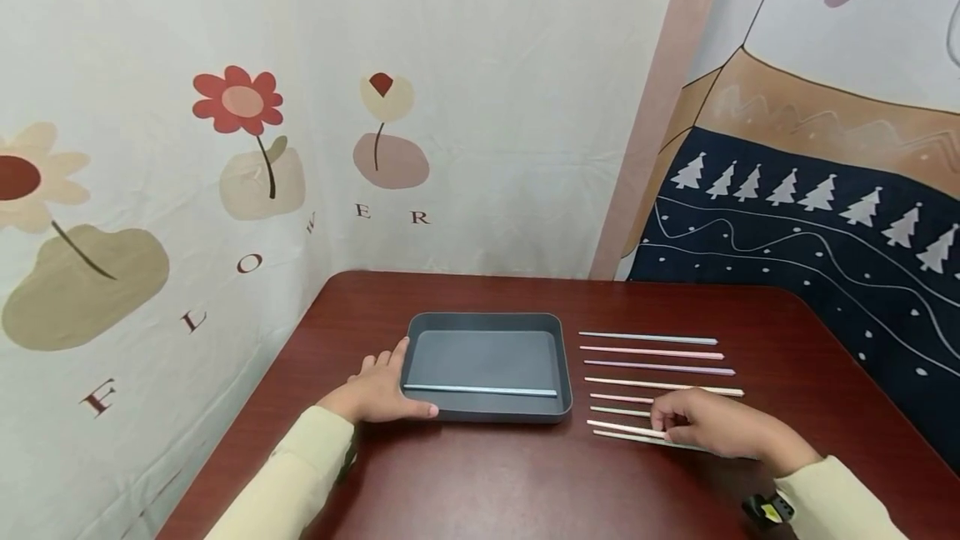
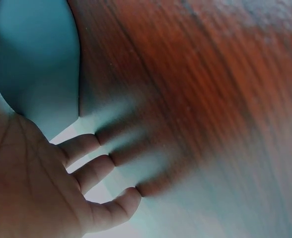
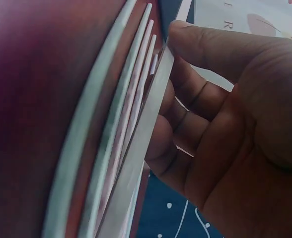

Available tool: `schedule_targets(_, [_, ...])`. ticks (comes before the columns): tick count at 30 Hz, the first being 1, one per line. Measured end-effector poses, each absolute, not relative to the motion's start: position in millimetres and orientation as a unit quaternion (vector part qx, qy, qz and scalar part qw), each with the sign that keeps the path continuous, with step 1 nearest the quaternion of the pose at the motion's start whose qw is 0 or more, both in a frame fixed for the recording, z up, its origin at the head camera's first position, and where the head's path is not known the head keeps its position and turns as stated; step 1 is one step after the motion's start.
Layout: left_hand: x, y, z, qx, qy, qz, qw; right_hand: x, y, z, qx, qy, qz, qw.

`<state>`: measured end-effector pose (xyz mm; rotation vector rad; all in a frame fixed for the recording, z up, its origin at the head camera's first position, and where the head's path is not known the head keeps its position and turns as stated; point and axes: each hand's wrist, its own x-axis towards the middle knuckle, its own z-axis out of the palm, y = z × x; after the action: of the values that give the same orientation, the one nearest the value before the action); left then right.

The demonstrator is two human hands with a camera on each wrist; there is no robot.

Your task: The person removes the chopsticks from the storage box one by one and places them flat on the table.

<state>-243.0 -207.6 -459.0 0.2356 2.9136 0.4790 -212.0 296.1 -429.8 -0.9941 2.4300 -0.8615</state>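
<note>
A dark grey rectangular tray (image 1: 487, 418) sits mid-table with one pale chopstick (image 1: 480, 392) lying across it near the front wall. Against the tray's left side rests my left hand (image 1: 384, 390), thumb along the front-left corner and the other fingers spread. In the left wrist view several of its fingertips meet the tabletop. On the right, my right hand (image 1: 720, 425) pinches a pale chopstick (image 3: 136, 148) between thumb and fingers, low over the front of a row of chopsticks. The right hand hides the thick ends of the nearest ones.
Several chopsticks lie roughly parallel right of the tray, among them a blue one (image 1: 648, 338), a pink one (image 1: 652, 352) and a purple one (image 1: 660, 367). The brown table (image 1: 480, 473) meets a printed curtain (image 1: 510, 148) behind.
</note>
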Motion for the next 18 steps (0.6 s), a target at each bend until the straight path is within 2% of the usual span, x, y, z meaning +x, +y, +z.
schedule_targets(9, [-240,-209,-459,0.071,0.979,0.167,0.092,-202,300,-440,-0.382,0.849,-0.314,0.187])
schedule_targets(18, [-241,-207,-458,0.074,0.979,0.166,0.089,-198,298,-448,-0.363,0.859,-0.306,0.192])
